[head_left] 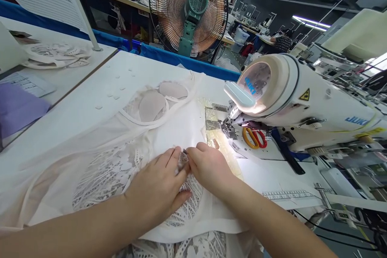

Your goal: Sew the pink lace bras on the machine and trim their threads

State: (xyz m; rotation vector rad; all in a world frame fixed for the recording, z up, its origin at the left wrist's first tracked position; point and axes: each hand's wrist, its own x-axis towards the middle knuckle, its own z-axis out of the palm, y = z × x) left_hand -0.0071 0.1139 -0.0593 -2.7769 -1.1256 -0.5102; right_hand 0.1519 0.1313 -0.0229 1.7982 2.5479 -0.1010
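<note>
A white lace garment with moulded cups (152, 107) lies across the white table, its sheer mesh and lace panels (102, 173) spread out to the left and towards me. My left hand (155, 183) pinches the garment's edge between thumb and fingers, close to the sewing machine. Right beside it, fingertips nearly touching, my right hand (211, 167) is closed in a pinch. A small dark sliver (184, 151) sticks out at its fingertips; its kind cannot be made out. More lace hangs below both hands towards my lap.
A JUKI sewing machine (272, 92) stands at the right, its lamp lighting the needle area. Scissors with yellow and red handles (254, 138) lie under its arm. Small white pieces (116, 96) dot the table. Behind the blue edge (193, 62) stands a large fan (189, 8). Purple fabric (21, 107) lies left.
</note>
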